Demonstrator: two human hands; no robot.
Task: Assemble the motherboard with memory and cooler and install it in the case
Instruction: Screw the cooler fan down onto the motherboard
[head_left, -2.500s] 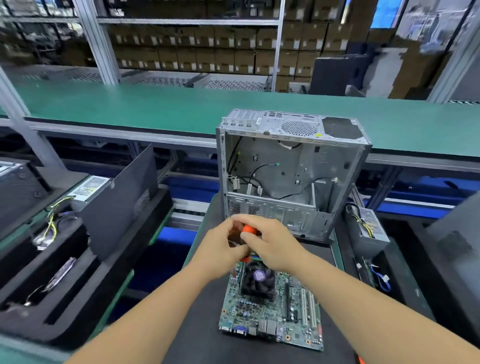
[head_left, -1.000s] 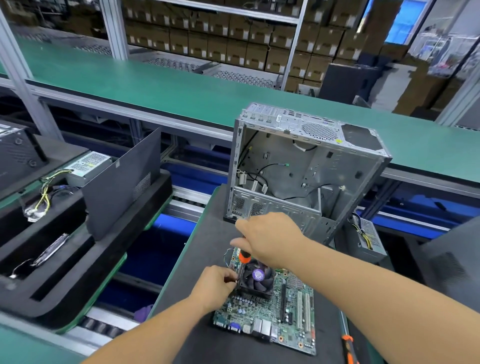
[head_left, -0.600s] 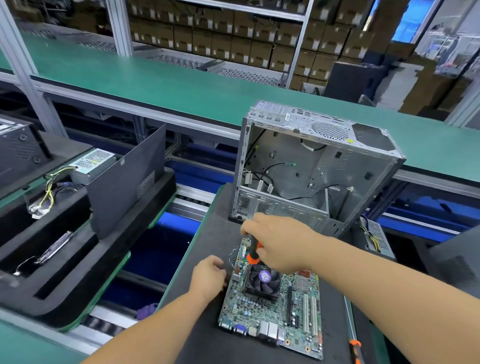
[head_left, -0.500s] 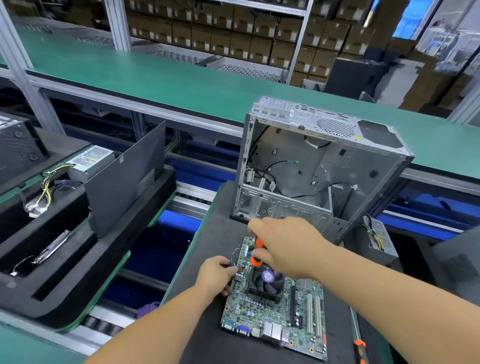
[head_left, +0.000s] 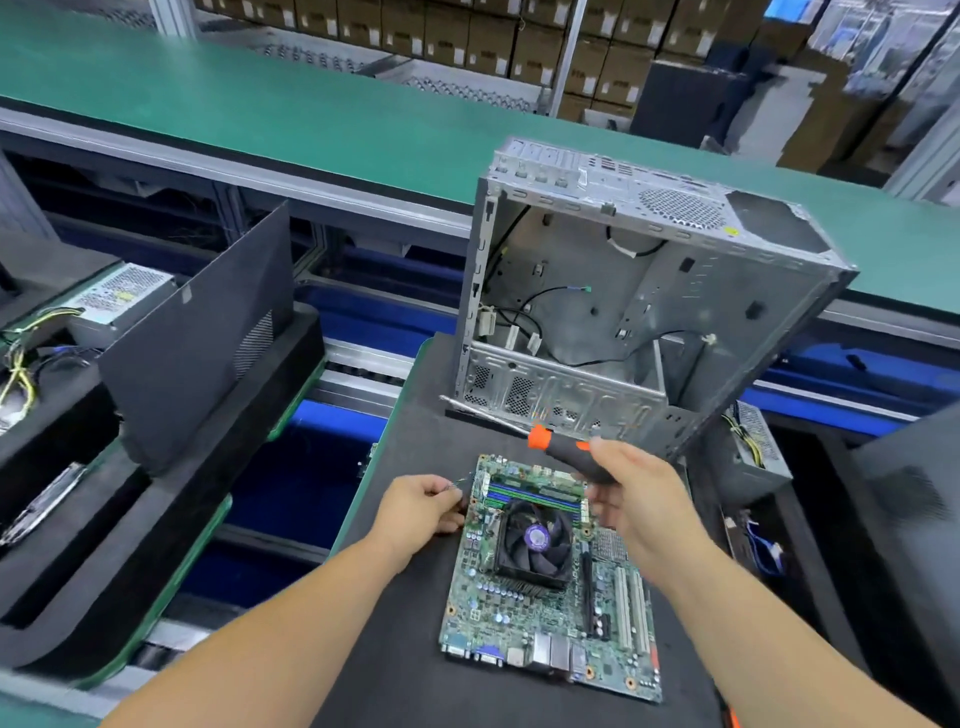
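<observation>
Green motherboard (head_left: 540, 613) — flat on the dark mat, black cooler (head_left: 532, 540) fan mounted, memory (head_left: 530, 492) sticks seated beyond it — just before the upright, open grey case (head_left: 623, 312).

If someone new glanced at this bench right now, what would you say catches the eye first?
Probably the green motherboard lying flat on the dark mat at centre, its black cooler fan already on. Just above it, the right hand grips an orange-and-black screwdriver pointing left, while the left hand pinches a thin wire at the board's left edge. Behind stands the open metal case.
</observation>
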